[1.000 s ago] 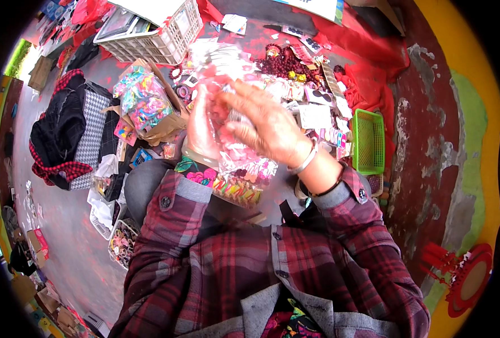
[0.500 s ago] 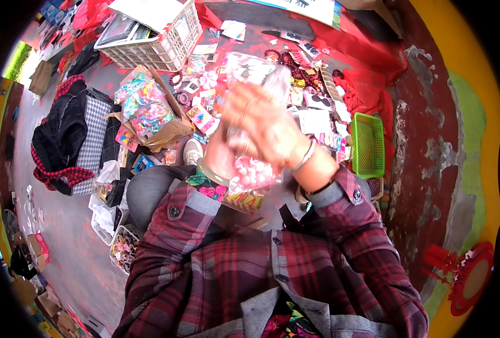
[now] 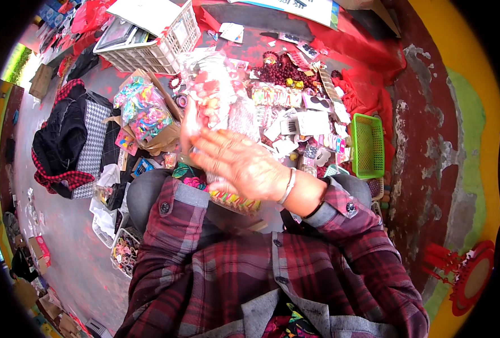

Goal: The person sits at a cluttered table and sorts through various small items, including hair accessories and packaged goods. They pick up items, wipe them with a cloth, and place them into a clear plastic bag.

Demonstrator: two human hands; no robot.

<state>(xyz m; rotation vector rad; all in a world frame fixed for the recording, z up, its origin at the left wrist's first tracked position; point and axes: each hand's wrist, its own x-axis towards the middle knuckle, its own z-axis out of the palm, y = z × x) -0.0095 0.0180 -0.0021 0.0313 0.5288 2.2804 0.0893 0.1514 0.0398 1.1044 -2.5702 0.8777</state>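
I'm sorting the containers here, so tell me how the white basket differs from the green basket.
The white basket lies at the upper left, full of flat packets and papers; the green basket lies at the right by the red cloth and looks empty. The white basket appears larger and has a coarser grid wall; the green basket is narrower with a fine mesh. Both are rectangular plastic lattice baskets, and neither is touched by a hand.

Green basket [image 3: 367, 144], white crate [image 3: 154, 48].

hands: 2, left [image 3: 189, 127], right [image 3: 244, 166] | clear packets held: 1 [image 3: 216, 96] | green baskets: 1 [image 3: 367, 145] | white crates: 1 [image 3: 160, 50] | silver bangles: 1 [image 3: 287, 186]
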